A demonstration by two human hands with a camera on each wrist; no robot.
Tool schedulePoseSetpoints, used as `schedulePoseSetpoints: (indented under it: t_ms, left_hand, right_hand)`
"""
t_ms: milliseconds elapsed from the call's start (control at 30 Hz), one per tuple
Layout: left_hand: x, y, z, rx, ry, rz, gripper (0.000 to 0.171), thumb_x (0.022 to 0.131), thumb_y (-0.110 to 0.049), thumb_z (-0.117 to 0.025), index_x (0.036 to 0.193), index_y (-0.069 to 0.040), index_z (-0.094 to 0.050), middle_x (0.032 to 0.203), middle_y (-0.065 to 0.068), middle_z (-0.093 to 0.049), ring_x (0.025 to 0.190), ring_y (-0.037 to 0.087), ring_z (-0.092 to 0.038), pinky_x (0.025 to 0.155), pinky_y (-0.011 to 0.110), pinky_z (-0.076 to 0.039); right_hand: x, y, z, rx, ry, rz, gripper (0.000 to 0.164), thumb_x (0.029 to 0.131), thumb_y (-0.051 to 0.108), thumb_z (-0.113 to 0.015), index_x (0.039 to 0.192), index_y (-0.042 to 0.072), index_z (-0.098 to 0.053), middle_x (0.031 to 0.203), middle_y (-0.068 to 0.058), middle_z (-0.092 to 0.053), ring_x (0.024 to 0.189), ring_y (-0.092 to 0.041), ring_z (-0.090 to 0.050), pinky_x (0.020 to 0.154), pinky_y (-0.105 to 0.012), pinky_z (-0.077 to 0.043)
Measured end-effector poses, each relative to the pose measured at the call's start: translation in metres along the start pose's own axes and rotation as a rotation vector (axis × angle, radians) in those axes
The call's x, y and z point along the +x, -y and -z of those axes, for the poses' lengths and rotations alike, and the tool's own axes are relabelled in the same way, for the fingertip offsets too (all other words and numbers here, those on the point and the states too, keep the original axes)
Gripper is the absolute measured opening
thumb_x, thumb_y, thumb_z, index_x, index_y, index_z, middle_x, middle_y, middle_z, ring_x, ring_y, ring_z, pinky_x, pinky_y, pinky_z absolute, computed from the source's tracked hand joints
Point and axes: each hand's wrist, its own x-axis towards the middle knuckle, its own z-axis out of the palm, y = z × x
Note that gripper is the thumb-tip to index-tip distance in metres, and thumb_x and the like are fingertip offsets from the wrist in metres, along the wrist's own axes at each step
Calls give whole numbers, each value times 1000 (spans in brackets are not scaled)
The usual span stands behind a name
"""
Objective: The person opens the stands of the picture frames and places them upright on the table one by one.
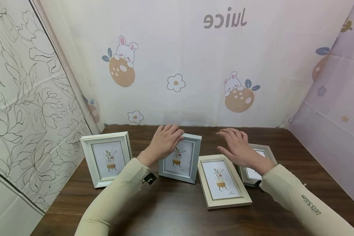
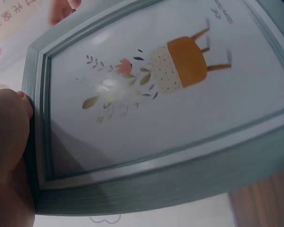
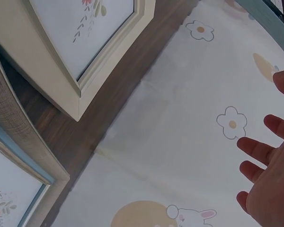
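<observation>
My left hand [image 1: 162, 144] grips the top edge of a blue-grey picture frame [image 1: 180, 164], thumb at the front. The frame stands on the table with its plant picture facing me; up close in the left wrist view, its grooved border [image 2: 118, 203] fills most of the image. Apart from any frame, my right hand [image 1: 237, 149] hovers with fingers extended over the cream picture frame [image 1: 205, 183]. In the right wrist view, that right hand [image 3: 274, 175] holds nothing. A grey-beige picture frame [image 1: 269, 154] is partly hidden behind the right hand and wrist.
At the left stands a white picture frame [image 1: 89, 160], tilted slightly, partly covered by the left sleeve. All rest on a dark wood table [image 1: 165, 209]. A white curtain [image 1: 177, 49] with rabbit prints closes off the back, and patterned panels flank both sides.
</observation>
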Motion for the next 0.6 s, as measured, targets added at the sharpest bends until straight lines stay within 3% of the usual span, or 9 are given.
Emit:
schedulePoseSetpoints:
  t_ms: [267, 433, 600]
  left_hand:
    - [5, 0, 13, -42, -5, -3, 20, 105, -25, -50, 114, -14, -64, 103, 2, -56, 89, 21, -50, 80, 39, -40]
    - [14, 1, 30, -32, -34, -81, 18, 105, -25, -50, 112, -15, -63, 101, 1, -55, 85, 20, -45, 76, 36, -36]
    - [22, 1, 45, -33, -23, -161, 18, 104, -25, -51, 113, -15, -63, 96, 0, -51, 86, 21, -43, 78, 36, -33]
  right_hand:
    - [1, -3, 4, -2, -28, 41, 47, 101, 23, -57, 140, 1, -42, 142, -23, -38, 130, -45, -28, 97, -64, -16]
    - [2, -5, 7, 5, -41, 59, 47, 100, 20, -58, 139, 0, -43, 142, -23, -37, 128, -44, -30, 95, -63, -16]
    - [2, -4, 9, 6, -33, 61, 47, 100, 20, -58, 139, 0, -43, 142, -22, -36, 128, -43, -30, 95, -63, -17]
